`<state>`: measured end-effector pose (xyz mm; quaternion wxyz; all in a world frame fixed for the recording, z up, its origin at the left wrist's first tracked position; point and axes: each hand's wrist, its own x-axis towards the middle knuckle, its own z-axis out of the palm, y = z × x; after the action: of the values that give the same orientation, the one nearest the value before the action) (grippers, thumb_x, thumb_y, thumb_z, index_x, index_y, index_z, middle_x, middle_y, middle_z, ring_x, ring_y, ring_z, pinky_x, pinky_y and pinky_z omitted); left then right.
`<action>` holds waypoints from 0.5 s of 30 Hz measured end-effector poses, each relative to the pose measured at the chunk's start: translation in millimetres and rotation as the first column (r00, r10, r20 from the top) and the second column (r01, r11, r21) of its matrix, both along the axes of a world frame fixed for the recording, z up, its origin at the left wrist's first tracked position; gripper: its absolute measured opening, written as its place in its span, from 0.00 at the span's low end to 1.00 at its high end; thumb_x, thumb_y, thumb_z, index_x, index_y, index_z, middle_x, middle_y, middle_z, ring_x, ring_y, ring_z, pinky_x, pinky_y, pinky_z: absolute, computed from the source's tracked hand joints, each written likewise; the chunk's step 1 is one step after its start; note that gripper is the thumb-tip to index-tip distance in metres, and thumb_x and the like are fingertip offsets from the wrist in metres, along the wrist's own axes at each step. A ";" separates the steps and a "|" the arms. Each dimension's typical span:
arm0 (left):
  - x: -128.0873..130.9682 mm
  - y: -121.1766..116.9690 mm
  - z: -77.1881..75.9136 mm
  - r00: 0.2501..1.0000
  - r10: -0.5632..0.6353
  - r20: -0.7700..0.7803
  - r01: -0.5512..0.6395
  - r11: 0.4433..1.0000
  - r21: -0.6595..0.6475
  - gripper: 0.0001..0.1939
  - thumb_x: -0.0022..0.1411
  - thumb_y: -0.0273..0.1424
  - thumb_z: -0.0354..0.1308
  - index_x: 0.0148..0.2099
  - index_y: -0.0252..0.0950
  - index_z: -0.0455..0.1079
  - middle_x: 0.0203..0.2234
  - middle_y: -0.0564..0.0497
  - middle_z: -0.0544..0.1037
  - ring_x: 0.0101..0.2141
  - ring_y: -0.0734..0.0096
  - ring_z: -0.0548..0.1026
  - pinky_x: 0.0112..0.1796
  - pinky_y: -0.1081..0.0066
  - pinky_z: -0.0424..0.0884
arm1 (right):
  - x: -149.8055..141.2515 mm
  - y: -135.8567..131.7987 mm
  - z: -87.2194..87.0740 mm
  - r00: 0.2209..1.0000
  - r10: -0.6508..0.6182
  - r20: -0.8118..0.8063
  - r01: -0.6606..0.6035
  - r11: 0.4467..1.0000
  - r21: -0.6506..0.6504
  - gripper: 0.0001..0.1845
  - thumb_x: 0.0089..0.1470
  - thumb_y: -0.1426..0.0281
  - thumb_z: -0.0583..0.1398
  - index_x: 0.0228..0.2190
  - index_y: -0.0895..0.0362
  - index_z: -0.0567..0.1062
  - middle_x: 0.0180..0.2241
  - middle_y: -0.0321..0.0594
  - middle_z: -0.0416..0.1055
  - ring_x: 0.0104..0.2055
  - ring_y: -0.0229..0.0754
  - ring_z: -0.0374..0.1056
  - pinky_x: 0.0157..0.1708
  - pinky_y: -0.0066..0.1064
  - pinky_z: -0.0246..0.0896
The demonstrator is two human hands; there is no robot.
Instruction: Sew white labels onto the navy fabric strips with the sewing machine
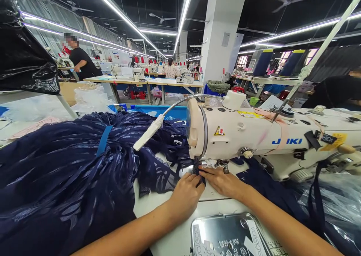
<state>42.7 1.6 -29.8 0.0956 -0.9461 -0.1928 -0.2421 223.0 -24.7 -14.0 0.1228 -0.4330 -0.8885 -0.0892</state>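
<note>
A cream sewing machine [225, 128] stands before me, its needle area low at the left end of the head. Just in front of the presser foot, my left hand [187, 192] has its fingers curled closed on a strip of dark navy fabric [202, 179]. My right hand [220, 180] reaches in from the right, fingers fairly straight and pressed together, the tips at the same fabric close to the needle. What exactly the right fingertips grip is hidden. Patterned navy fabric [160, 175] runs left from the needle area.
A large heap of navy garment pieces [70, 154], tied with a blue band [103, 140], lies on the left. A white-wrapped lamp [149, 131] hangs by the machine head. A metal tray [225, 233] sits at front. Navy fabric and clear plastic [338, 199] lie right. A person [81, 58] stands behind.
</note>
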 end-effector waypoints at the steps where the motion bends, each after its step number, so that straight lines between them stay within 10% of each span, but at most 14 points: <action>1: 0.6 0.2 0.3 1.000 0.004 -0.005 -0.004 1.000 0.003 0.08 0.54 0.18 0.48 0.33 0.31 0.66 0.31 0.45 0.73 0.34 0.65 0.72 0.38 0.66 0.69 | 0.5 0.3 -0.8 1.000 -0.007 0.004 0.007 1.000 0.004 0.20 0.53 0.79 0.49 0.46 0.62 0.69 0.49 0.49 0.66 0.47 0.44 0.66 0.44 0.36 0.65; 15: 7.8 4.9 -1.4 0.999 0.034 -0.027 -0.033 0.999 0.028 0.07 0.53 0.18 0.49 0.32 0.30 0.67 0.29 0.45 0.73 0.33 0.65 0.72 0.37 0.66 0.68 | 2.6 4.8 -7.0 0.997 -0.056 0.056 0.050 0.993 0.109 0.22 0.51 0.80 0.49 0.47 0.59 0.69 0.45 0.47 0.70 0.40 0.45 0.69 0.38 0.36 0.67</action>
<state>50.6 6.6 -31.2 0.1152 -0.9445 -0.2040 -0.2301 225.6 -19.9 -21.0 0.1172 -0.4462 -0.8739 -0.1530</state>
